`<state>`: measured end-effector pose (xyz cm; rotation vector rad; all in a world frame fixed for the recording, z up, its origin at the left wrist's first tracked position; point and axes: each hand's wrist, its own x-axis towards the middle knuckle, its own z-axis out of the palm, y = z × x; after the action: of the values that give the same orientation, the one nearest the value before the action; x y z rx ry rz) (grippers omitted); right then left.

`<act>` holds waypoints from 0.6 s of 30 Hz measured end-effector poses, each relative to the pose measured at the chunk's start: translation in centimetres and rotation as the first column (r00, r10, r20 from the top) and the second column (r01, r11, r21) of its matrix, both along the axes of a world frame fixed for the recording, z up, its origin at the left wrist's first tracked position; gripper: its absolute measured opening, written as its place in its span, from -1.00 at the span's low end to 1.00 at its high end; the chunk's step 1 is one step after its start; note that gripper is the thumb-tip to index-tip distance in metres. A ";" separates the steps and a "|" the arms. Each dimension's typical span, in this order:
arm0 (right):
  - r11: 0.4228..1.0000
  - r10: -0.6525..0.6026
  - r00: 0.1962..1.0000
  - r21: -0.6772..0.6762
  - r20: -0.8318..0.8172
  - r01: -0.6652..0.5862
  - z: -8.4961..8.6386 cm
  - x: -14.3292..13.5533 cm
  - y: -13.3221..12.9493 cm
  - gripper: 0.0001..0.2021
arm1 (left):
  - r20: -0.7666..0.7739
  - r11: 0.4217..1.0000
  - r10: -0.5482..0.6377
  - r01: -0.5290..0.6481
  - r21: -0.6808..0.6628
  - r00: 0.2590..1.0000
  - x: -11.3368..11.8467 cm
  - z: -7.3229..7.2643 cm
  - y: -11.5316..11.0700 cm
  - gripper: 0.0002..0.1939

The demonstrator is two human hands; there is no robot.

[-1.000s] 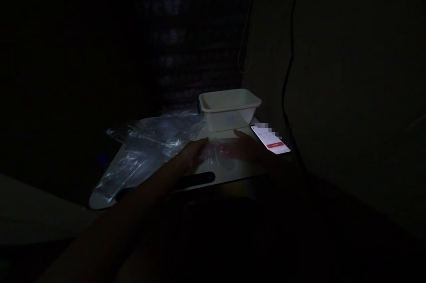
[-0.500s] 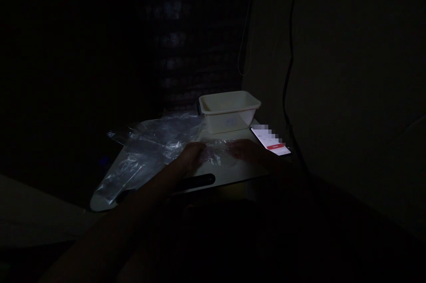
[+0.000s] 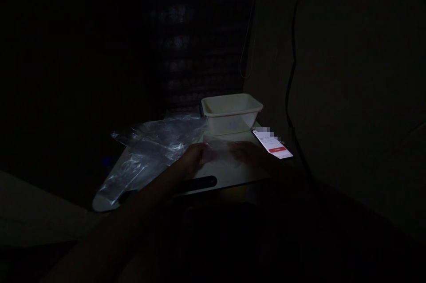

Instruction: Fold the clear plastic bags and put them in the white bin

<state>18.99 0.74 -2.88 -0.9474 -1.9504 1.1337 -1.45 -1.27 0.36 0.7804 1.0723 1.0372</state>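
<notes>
Between my hands, just above the small white table, stretches a clear plastic bag (image 3: pixel 220 143). My left hand (image 3: pixel 195 158) is closed on its left end. At its right end, my right hand (image 3: pixel 244 152) is closed around the plastic, though its fingers are dim and smeared by motion. Several more clear plastic bags (image 3: pixel 156 139) lie in a loose, overlapping pile on the left half of the table (image 3: pixel 229 172). Beyond my hands stands a white rectangular plastic tub (image 3: pixel 231 124), its open top facing up.
A phone (image 3: pixel 274 145) with a lit screen lies at the table's right edge. The table's front edge has a dark handle slot (image 3: pixel 199 181). A dark cable (image 3: pixel 293 61) hangs along the right wall, and a thin cord loop (image 3: pixel 245 70) hangs behind the tub. The room is very dark.
The bag between my hands looks smoother and less crumpled than before. My right hand's fingers have shifted slightly. The whole view has moved a little; the tub, phone and bag pile stay in place.
</notes>
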 end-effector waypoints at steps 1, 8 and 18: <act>1.000 0.001 1.000 -0.015 -0.003 -0.001 0.0 -0.1 0.0 -0.76 | 0.015 1.000 -0.011 0.011 -0.004 1.000 -0.1 0.0 0.0 -0.87; 0.990 -0.056 0.995 -0.134 -0.079 0.045 -0.4 -0.5 0.0 -0.70 | 0.009 0.999 -0.047 0.047 0.021 0.999 -0.6 -0.4 0.3 -0.83; 0.999 -0.033 0.999 0.012 -0.011 0.033 -0.6 1.0 0.3 -0.67 | -0.248 0.994 0.058 -0.032 0.107 0.967 -1.3 -2.1 1.5 -0.84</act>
<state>19.99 1.08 -3.50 -0.9622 -1.9236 1.1053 -2.79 0.27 -1.69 0.9941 1.2645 1.0580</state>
